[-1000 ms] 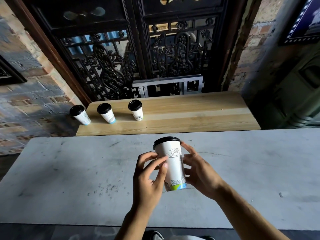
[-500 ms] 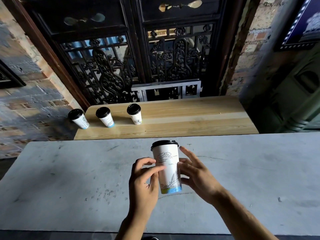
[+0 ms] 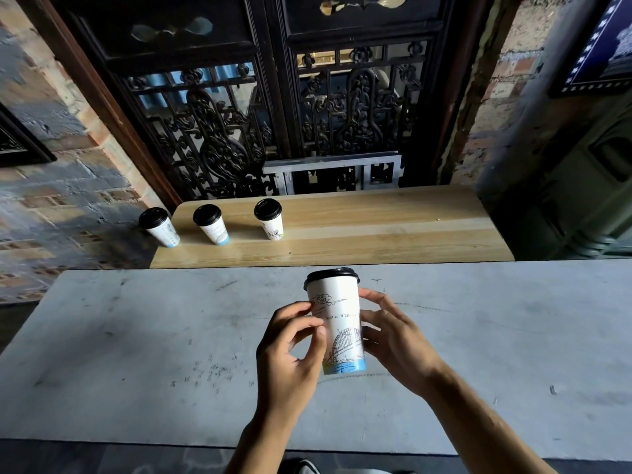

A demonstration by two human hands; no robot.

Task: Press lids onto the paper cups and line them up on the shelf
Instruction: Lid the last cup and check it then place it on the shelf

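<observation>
Cup w/ black lid already seated stood upright near the middle of the grey worktop, base touching or just off the surface; couldn't tell which. Left hand held it on its left side, fingers curled, tips pinching the cup wall. Right hand cupped the right side, fingers bent round the wall, thumb hidden behind the cup. Both hands gripped the cup body, neither on the lid.

Shelf sat beyond the worktop's far edge, light wood. Three lidded cups already there at its left end: leftmost cup right at the corner, apparently overhanging the edge, second cup beside it, third cup further right. Gaps looked roughly even, row ran left to right. Rest of shelf to the right was bare wood.

Step in hand, as judged: lid looked pressed home, so capping of cup no. 4 seemed done & it was at the carry-to-shelf stage. Next move would need a lift clear of the worktop, a reach fwd over its far edge, and a set-down right of the third cup, matching the spacing & line. Grip should stay on the body, light enough not to crush the paper wall or pop the lid.
</observation>
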